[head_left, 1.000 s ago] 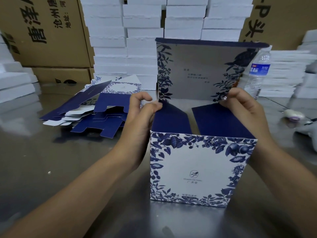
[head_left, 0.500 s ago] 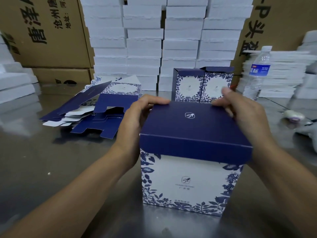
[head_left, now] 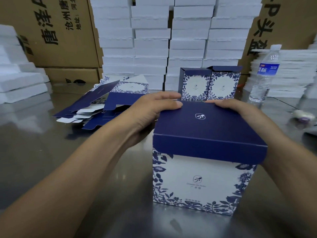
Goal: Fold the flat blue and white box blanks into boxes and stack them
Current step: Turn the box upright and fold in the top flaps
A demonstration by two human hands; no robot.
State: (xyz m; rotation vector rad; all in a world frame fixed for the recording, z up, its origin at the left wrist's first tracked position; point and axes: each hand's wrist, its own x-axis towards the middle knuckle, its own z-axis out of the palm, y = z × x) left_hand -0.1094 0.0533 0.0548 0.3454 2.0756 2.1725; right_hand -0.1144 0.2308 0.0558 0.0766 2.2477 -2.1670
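Both the left hand [head_left: 145,114] and right hand [head_left: 240,110] pressed near-straight fingers [head_left: 168,97] along the far edge of the lid [head_left: 205,127], closing the box [head_left: 197,182]; next, its front flap [head_left: 205,146] probably needed tucking in.

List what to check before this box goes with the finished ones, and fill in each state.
1. The lid lies flat on the box: ok.
2. The front flap is tucked inside: not ok; it hangs outside, over the box's front.
3. The left hand and right hand rest on the lid's rear corners: ok.
4. The box's underside is closed: cannot tell; hidden.
5. Two finished boxes stand upright behind: ok.
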